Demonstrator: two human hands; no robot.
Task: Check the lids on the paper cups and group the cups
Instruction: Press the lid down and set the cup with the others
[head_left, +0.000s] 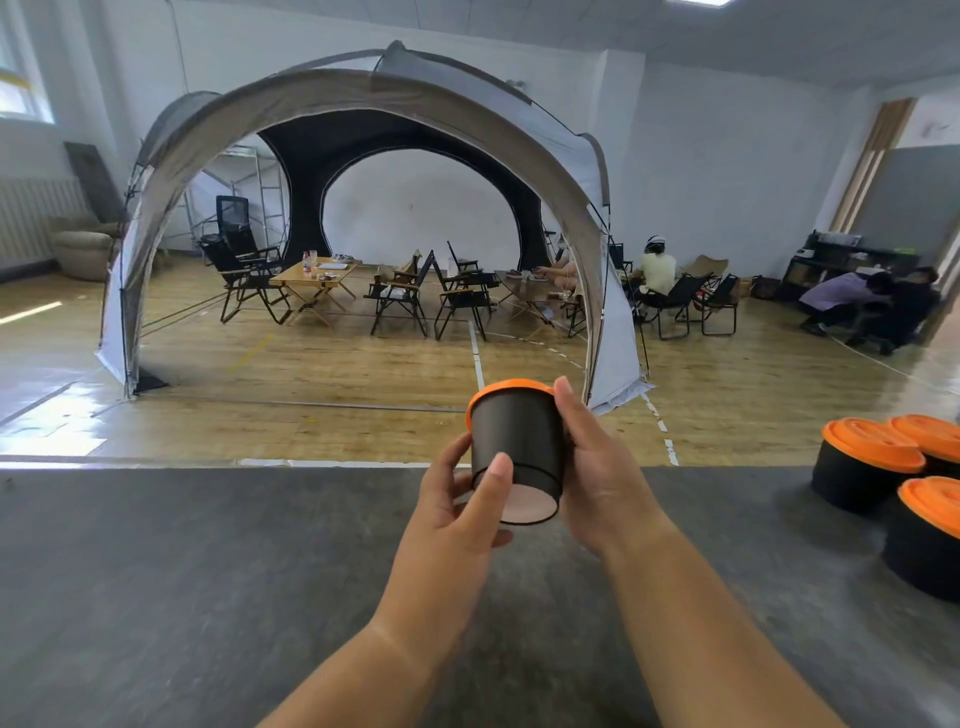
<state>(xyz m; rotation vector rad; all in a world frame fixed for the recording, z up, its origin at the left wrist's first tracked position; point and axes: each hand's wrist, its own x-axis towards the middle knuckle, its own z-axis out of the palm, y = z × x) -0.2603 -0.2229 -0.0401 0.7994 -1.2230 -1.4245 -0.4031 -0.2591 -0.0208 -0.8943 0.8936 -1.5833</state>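
- Left hand (457, 509) and right hand (597, 478) curl their fingers round a tilted black paper cup (519, 441), orange lid (506, 389) on, above the grey surface (208, 571)
- Three lidded cups (862, 467) cluster at its right edge

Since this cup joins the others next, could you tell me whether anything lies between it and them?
Nothing visible does. The left hand and right hand hold the cup above the table; only bare tabletop separates it from the three lidded cups at right.
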